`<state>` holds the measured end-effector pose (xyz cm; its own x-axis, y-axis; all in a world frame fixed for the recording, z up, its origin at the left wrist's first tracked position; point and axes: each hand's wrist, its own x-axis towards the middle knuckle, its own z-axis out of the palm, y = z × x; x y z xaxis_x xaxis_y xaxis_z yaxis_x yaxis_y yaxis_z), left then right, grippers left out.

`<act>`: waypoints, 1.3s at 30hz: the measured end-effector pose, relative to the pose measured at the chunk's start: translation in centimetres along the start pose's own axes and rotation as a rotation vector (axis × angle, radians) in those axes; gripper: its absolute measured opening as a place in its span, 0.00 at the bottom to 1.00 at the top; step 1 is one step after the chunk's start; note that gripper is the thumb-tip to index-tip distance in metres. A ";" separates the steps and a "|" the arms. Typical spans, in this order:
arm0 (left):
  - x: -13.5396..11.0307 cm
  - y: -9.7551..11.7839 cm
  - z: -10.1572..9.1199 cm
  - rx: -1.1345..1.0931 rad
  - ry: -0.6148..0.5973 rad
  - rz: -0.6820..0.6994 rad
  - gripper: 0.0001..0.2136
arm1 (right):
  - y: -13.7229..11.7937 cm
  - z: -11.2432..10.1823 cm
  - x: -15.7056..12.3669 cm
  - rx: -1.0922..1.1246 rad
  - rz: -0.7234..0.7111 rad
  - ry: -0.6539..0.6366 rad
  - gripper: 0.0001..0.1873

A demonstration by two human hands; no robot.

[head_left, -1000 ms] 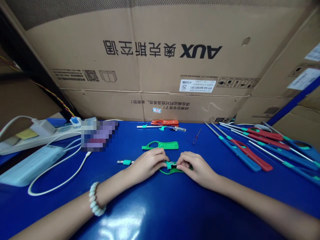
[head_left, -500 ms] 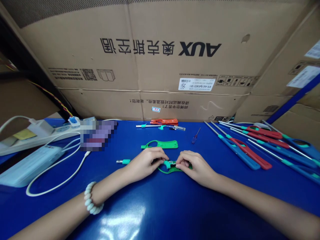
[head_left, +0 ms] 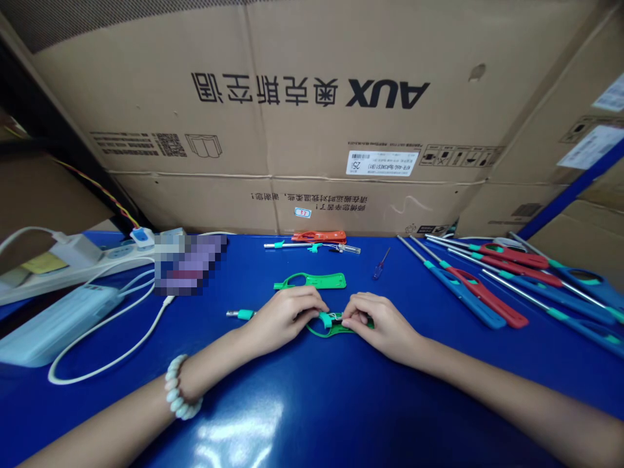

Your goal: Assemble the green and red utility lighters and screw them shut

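Head view: green lighter shell (head_left: 331, 330) was pinned flat on blue table (head_left: 312, 403) at centre, near edge, left hand (head_left: 285, 317) and right hand (head_left: 377, 324) both pinched on it, likely steadying parts. Second green shell (head_left: 312, 281) lay just beyond; assembled lighters (head_left: 487, 286) far right, cable (head_left: 112, 344) left. Nothing obstructed.

Glossy blue table (head_left: 312, 403), scattered lighters (head_left: 487, 286)
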<state>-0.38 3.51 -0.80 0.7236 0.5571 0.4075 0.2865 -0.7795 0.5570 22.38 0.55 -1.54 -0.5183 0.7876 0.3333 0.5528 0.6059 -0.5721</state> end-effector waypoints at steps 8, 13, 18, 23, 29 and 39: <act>0.1 0.0 0.1 -0.007 0.016 0.012 0.09 | -0.1 0.0 0.1 -0.017 -0.002 -0.002 0.07; 0.0 0.0 0.1 0.011 0.004 0.005 0.09 | -0.1 0.0 0.0 -0.017 -0.011 0.001 0.08; 0.0 0.1 0.1 0.040 0.007 -0.002 0.09 | 0.0 0.0 0.0 -0.029 -0.035 -0.005 0.08; 0.0 0.2 0.3 0.072 0.029 0.002 0.10 | -0.1 -0.1 0.0 -0.095 -0.078 -0.027 0.10; 0.0 0.1 0.5 0.131 0.018 0.055 0.10 | -0.1 -0.2 0.0 -0.109 -0.094 -0.037 0.11; -0.2 0.0 0.5 0.330 -0.045 0.131 0.13 | -0.4 -0.4 -0.2 -0.439 -0.328 -0.070 0.15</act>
<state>-0.18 3.27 -1.19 0.7924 0.4392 0.4233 0.3718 -0.8979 0.2357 22.50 0.14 -1.11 -0.7432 0.5495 0.3818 0.5675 0.8199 -0.0754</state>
